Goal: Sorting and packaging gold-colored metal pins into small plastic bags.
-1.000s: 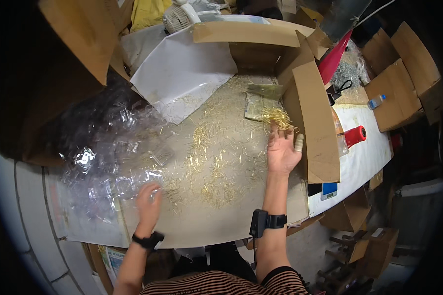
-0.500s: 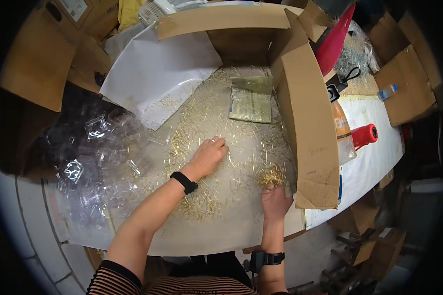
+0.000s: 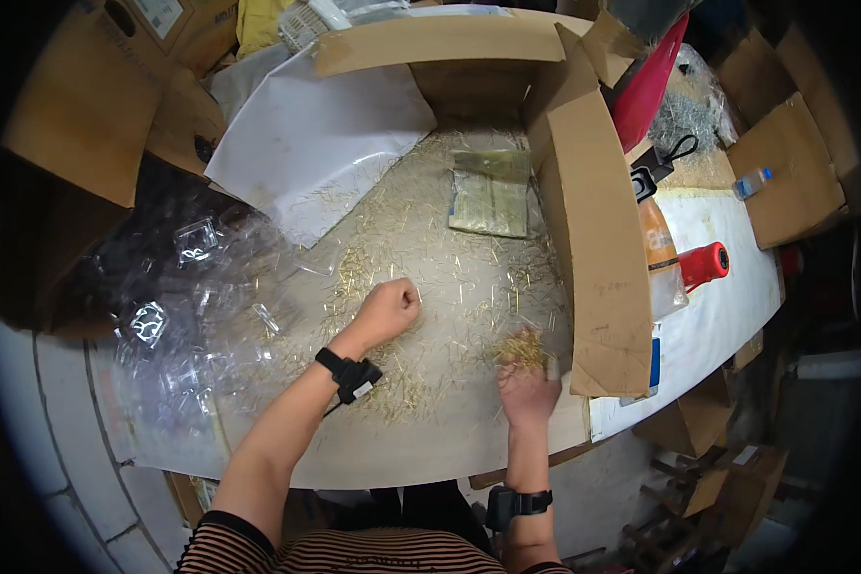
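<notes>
Thin gold-coloured metal pins (image 3: pixel 407 387) lie scattered in heaps over the pale work surface (image 3: pixel 407 454). My left hand (image 3: pixel 388 312), a black band on its wrist, is closed into a fist just above them; whatever it may hold is hidden. On the right, my right hand (image 3: pixel 529 392) has its fingers curled round a loose bunch of the same pins (image 3: pixel 521 349), which stick out past the fingertips. Beyond the hands, a flat clear plastic bag (image 3: pixel 490 196) with yellowish-green contents lies near the cardboard wall.
A bent cardboard box wall (image 3: pixel 598 239) borders the right and far sides. Clear plastic boxes (image 3: pixel 196 244) pile up at the left, beside a white sheet (image 3: pixel 320 134). Past the wall are a red-capped object (image 3: pixel 705 265) and a small bottle (image 3: pixel 751 184).
My left hand has drawn slightly back and left, its fingers curling into a fist. My right hand has shifted a little left, still holding pins.
</notes>
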`<state>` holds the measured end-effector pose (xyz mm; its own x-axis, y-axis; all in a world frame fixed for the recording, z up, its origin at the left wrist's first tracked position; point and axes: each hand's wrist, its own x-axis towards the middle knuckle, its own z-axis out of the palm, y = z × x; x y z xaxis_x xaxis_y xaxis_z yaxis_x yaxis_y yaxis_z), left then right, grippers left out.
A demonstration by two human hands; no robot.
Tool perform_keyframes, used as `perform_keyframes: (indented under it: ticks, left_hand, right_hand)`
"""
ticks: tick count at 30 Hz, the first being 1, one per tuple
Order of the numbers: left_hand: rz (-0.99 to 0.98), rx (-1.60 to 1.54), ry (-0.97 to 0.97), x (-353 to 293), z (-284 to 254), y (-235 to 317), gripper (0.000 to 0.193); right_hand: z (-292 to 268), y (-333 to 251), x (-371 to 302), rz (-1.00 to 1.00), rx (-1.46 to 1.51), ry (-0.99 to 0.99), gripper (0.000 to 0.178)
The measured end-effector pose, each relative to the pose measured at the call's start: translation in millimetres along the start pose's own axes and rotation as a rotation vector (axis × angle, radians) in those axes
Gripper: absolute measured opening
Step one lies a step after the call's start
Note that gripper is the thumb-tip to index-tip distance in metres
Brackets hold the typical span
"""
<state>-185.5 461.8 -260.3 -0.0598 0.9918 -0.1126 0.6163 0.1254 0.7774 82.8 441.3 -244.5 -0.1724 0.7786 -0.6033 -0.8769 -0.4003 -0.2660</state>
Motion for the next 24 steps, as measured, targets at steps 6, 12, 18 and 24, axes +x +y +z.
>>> perform_keyframes:
  ticks: [6, 12, 18, 24]
  left_hand:
    - [-0.398, -0.716, 0.097, -57, -17, -4, 0.003]
    - [-0.583, -1.123, 0.33, -146, -60, -10, 0.014]
    - [-0.586, -1.123, 0.526, -264, -105, -51, 0.014]
    - [-0.879, -0.834, 1.071, -444, -159, -127, 0.013]
  right_hand:
    - [25, 9, 19, 0.119, 0.022, -0.342, 0.056]
    - [59, 71, 22, 0.378, 0.169, -0.562, 0.051]
    - [44, 106, 43, 0.344, 0.052, -0.612, 0.05]
    - [24, 131, 81, 0.572, -0.145, -0.672, 0.048]
